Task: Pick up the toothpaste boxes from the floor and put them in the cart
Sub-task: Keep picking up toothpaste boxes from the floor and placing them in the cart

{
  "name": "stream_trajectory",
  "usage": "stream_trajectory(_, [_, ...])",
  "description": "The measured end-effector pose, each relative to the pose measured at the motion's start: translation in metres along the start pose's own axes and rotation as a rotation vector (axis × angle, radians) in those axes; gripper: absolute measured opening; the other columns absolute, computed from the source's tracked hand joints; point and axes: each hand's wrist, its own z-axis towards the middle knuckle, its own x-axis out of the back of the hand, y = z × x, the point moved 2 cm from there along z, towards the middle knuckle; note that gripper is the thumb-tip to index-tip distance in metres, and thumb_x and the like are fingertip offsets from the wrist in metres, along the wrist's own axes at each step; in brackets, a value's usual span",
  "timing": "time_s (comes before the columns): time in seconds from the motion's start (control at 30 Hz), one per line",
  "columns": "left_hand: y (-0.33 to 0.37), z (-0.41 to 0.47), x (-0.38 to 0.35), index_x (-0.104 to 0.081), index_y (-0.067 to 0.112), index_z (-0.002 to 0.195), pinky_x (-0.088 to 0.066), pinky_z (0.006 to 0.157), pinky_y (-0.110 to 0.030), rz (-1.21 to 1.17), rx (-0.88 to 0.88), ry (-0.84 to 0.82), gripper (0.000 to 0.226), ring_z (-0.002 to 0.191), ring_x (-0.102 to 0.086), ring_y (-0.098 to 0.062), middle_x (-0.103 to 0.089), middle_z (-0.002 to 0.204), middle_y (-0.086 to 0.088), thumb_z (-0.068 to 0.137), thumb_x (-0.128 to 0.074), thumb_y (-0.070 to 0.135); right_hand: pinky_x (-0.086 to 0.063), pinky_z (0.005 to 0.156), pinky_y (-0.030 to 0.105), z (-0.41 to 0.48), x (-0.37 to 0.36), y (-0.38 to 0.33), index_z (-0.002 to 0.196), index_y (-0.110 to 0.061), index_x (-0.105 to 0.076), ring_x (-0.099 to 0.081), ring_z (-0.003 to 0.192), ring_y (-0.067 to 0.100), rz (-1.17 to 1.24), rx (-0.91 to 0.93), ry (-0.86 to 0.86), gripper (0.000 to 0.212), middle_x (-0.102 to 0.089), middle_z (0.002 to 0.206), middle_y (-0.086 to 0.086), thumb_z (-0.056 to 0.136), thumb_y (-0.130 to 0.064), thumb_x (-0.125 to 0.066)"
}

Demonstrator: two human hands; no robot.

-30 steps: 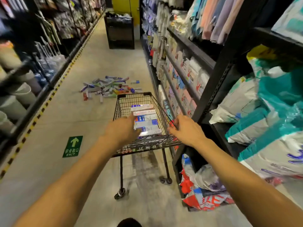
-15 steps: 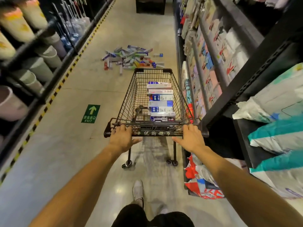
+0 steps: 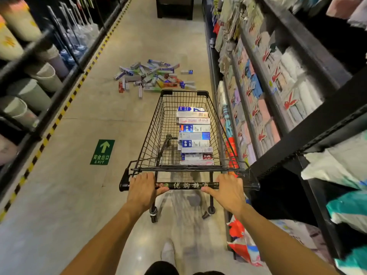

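SPILL IN THE AISLE: A shopper stands behind a wire cart (image 3: 153, 133) in a narrow store aisle. The left hand (image 3: 144, 188) and right hand (image 3: 226, 192) are both wrapped over the handle (image 3: 190, 185), fingers curled round the bar and the right thumb lying along it. A neat row of toothpaste boxes (image 3: 195, 133) already lies along the right side of the basket. The rest, a loose heap of spilled boxes (image 3: 153, 78), sits on the floor just beyond the cart's far rim, a little to its left. The danger is plain: pushed a touch too far, the front wheels would ride into the heap, crushing cartons or skidding them under the racks. The cart also runs close along the right shelving (image 3: 297, 139), where hanging packs and the bright bags (image 3: 242, 241) slumped at its foot could catch a wheel or the basket's corner. One stray box (image 3: 186, 72) lies apart at the heap's far right, near the shelf base and easy to miss. To the left, bins (image 3: 43, 76) line a dark rack behind yellow-and-black floor tape (image 3: 59, 116), and a green exit sign (image 3: 102, 151) is stuck to the floor. A dark stand (image 3: 174, 8), possibly a display unit, stands at the far end of the aisle
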Motion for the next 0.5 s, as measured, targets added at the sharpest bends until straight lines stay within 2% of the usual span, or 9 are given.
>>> stream_trajectory(0.2, [-0.027, 0.081, 0.018, -0.049, 0.024, 0.095, -0.039, 0.076, -0.035, -0.001, -0.037, -0.015, 0.073, 0.084, -0.048, -0.017, -0.053, 0.092, 0.004, 0.077, -0.024, 0.09, -0.024, 0.08, 0.037, 0.071, 0.02, -0.021, 0.095, -0.027, -0.054, -0.05, 0.097, 0.017, 0.013, -0.02, -0.009, 0.078, -0.049, 0.09, -0.011, 0.073, -0.098, -0.028])
stream_trajectory(0.33, [-0.033, 0.139, 0.028, -0.052, 0.022, 0.1, -0.041, 0.082, -0.038, 0.02, -0.041, -0.036, 0.081, 0.09, -0.051, -0.019, -0.057, 0.098, 0.001, 0.074, -0.017, 0.09, -0.032, 0.088, 0.04, 0.124, 0.03, -0.022, 0.096, -0.027, -0.055, -0.045, 0.093, 0.014, 0.015, -0.027, -0.014, 0.079, -0.049, 0.091, -0.01, 0.074, -0.098, -0.028])
stream_trajectory(0.5, [-0.032, 0.217, 0.038, -0.051, 0.023, 0.104, -0.043, 0.09, -0.042, 0.026, -0.04, -0.063, 0.078, 0.096, -0.053, -0.02, -0.059, 0.103, 0.0, 0.077, -0.022, 0.09, -0.034, 0.09, 0.041, 0.196, 0.05, -0.015, 0.097, -0.027, -0.057, -0.05, 0.095, 0.017, -0.022, -0.024, 0.001, 0.08, -0.05, 0.09, -0.01, 0.075, -0.097, -0.027])
